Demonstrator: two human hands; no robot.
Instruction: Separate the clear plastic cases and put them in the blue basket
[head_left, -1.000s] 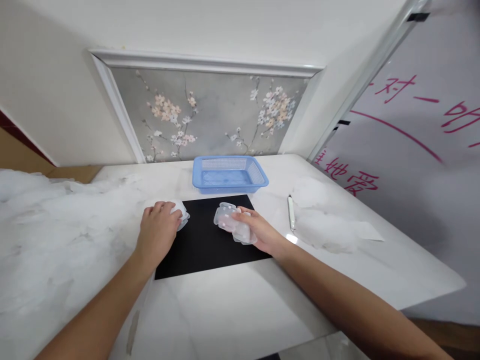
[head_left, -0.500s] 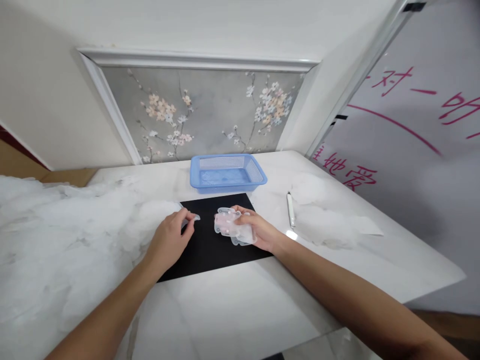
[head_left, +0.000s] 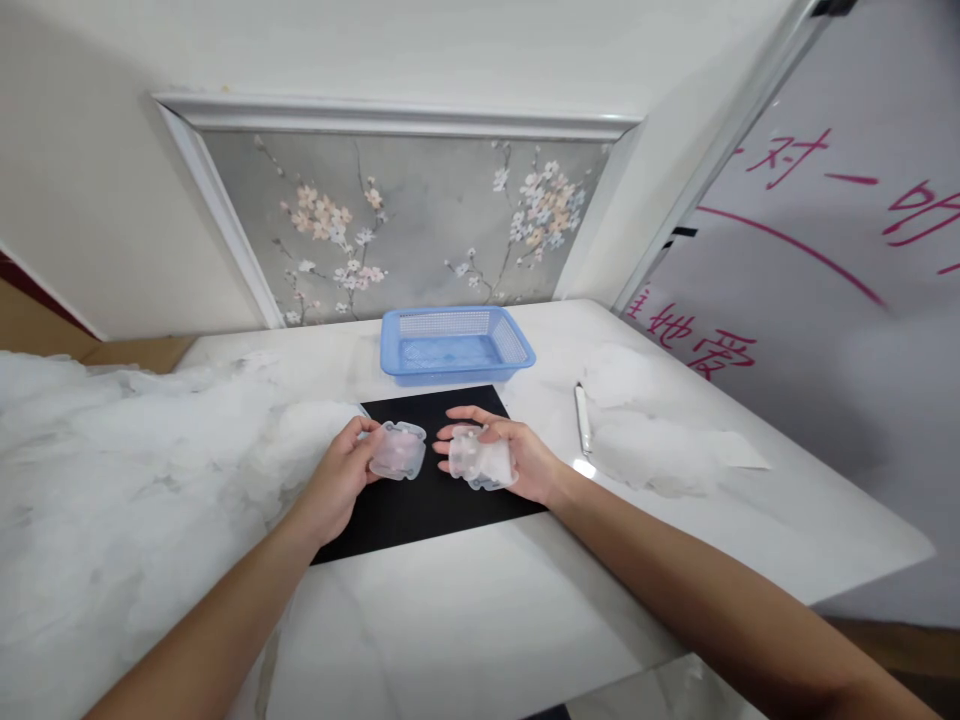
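Note:
Between the thumb and fingers of my left hand (head_left: 346, 470) is a translucent plastic piece (head_left: 400, 451) with a wavy, rounded outline. My right hand (head_left: 519, 458) is palm up, its fingers stretched toward the left, with the thumb pressing on more translucent plastic pieces (head_left: 484, 462) that overlap in the palm. How many lie there I cannot tell. Both hands are above a black mat (head_left: 420, 520), a small gap separating the two held items.
A blue plastic basket (head_left: 457, 377) stands behind the mat. To the right lie a white pen-like tool (head_left: 583, 420) and a spread of whitish translucent pieces (head_left: 652, 455). A large whitish heap (head_left: 135, 500) covers the table's left side. A wall panel (head_left: 420, 220) rises behind.
My left hand has taken hold of one plastic piece and moved it left, off the stack in my right hand. The right fingers have stretched out. A small scrap earlier in the left fingers is no longer visible.

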